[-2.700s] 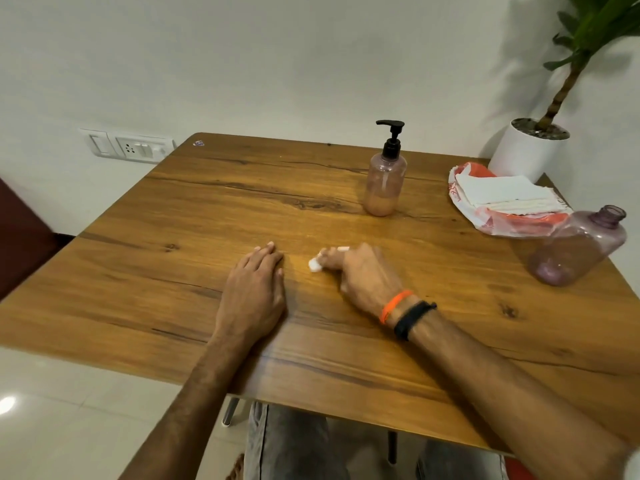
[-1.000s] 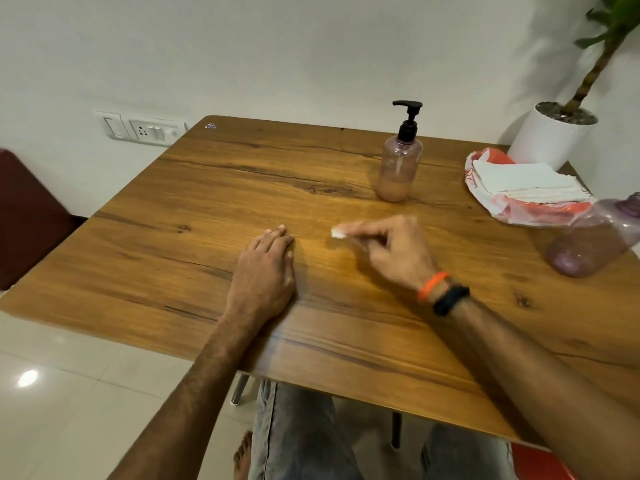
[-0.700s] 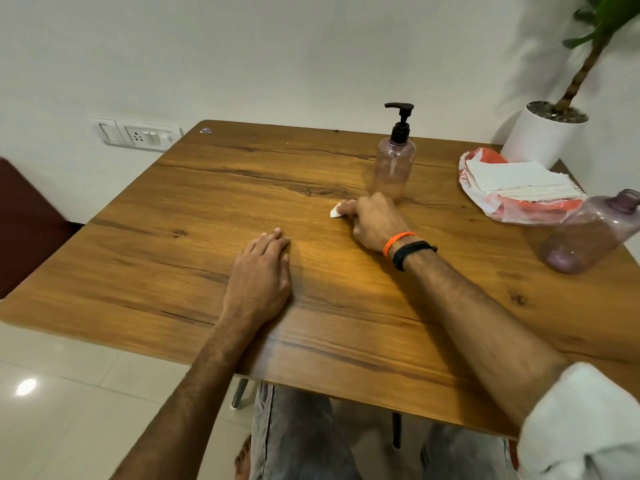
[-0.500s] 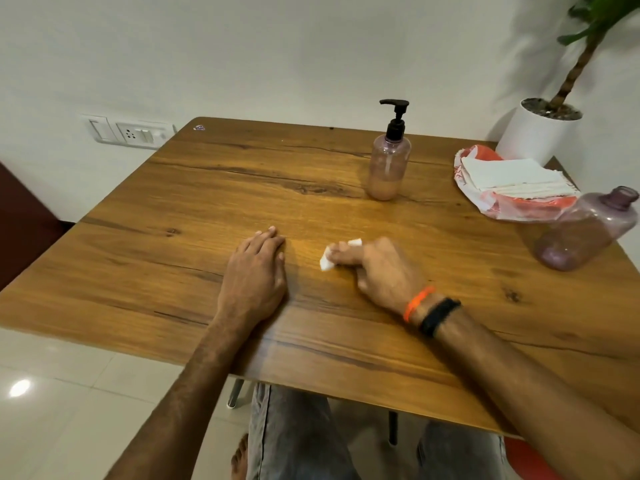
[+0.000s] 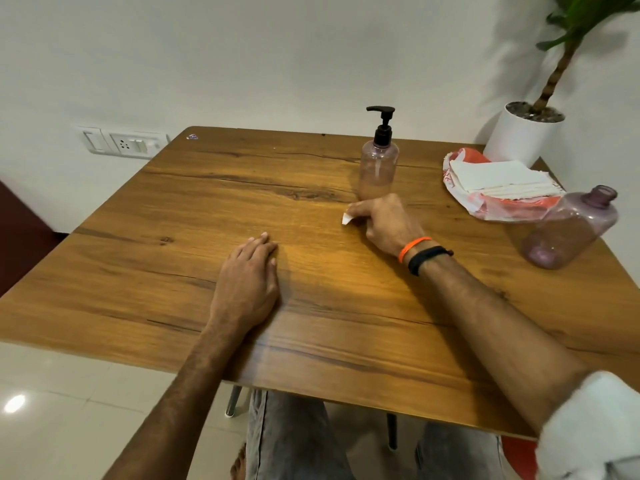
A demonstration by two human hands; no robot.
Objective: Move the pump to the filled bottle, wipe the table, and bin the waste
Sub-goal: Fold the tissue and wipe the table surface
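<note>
We see the pump bottle [image 5: 378,167] standing upright toward the far side of the wooden table [image 5: 173,271], its black pump [image 5: 382,123] screwed on top, and we take it as our landmark. Just in front of it, the right hand [image 5: 382,220] has its fingers curled round a small white tissue wad [image 5: 346,218], a narrow grip pressing the wad against the table. Well in front of the pump bottle and to its left, the left hand [image 5: 247,282] rests flat on the table, fingers straight and holding nothing. To the right of the pump bottle lies a pack of white tissues [image 5: 498,180] in an orange-and-white wrapper. Nearer to us than that pack, an open purple bottle [image 5: 571,230] leans without a cap. Behind the pack stands a white plant pot [image 5: 523,133].
</note>
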